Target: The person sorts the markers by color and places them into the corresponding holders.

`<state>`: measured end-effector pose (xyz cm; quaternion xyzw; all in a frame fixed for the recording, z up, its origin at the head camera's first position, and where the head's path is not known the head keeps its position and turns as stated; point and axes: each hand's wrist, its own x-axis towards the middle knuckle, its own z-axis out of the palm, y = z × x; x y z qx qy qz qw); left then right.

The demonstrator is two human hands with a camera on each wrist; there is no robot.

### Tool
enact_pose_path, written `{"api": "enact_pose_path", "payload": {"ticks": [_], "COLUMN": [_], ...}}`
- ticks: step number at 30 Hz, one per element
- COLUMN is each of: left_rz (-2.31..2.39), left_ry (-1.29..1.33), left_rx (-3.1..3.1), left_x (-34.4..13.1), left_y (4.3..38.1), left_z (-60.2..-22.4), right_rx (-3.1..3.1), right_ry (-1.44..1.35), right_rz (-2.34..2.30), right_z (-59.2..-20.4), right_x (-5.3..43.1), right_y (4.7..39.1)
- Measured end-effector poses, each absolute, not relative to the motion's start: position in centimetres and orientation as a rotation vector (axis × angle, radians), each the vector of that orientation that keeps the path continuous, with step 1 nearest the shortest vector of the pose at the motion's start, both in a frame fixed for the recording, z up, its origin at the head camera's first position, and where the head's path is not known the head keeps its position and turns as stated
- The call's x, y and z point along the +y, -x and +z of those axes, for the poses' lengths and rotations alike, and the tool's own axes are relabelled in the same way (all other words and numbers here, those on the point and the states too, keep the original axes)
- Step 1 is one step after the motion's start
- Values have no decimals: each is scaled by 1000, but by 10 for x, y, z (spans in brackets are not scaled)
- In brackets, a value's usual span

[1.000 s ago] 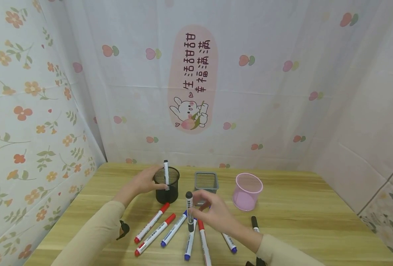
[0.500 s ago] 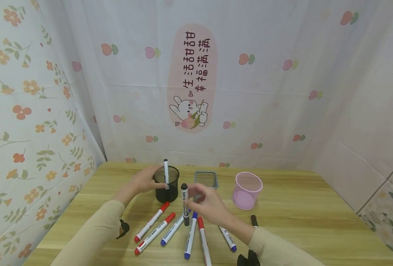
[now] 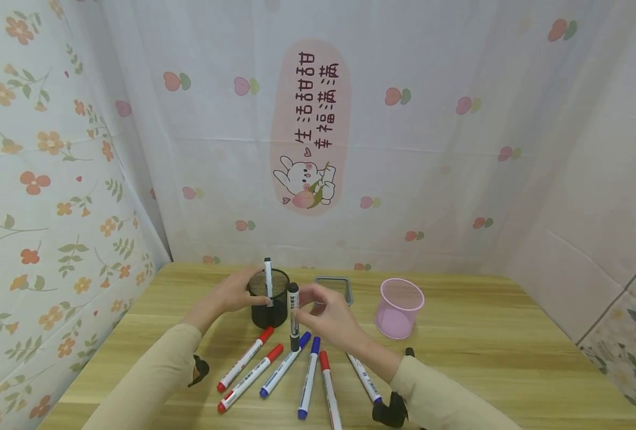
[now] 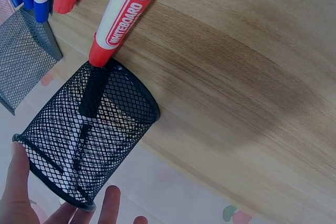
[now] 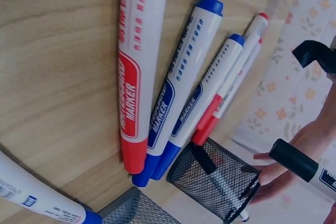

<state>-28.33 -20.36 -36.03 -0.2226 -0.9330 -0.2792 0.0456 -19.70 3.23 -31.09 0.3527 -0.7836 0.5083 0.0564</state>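
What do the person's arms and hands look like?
The left sleeve and right sleeve are long, plain and light beige. The left hand and right hand are ungloved. A small black fitting shows beside the left sleeve, a second fitting beside the right.

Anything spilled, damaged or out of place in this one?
Nothing stands out. No spill or damage shows: the black cup and pink cup stand upright, and loose markers lie at mixed angles on the table. The right hand partly hides the gray cup.

Held marker (image 5: 304,166) cropped; right-wrist view
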Motion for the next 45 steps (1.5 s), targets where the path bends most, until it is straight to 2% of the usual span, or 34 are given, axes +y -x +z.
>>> {"api": "enact_pose_path", "payload": {"ticks": [24,31,36,45], "left_rz": [-835,-852,-843,-800], "left_ry": [621,627,634,665], "left_rx": [-2875,-2889,-2891,-2862], "left_x": [-204,-203,-204,-207], "left_y": [283,282,281,285], "left_z": [-362,-359,-358,-361], "right_rx": [-2306,-2288,-2243,-2240], "right_ry": [-1063,-1089,-1113,-1111], "right_rz": [1489,1486,1502,1536], "right_z": [-297,-317,-319,-295], "right_x": [9,2,-3,-9], "right_y": [211,238,243,225]}}
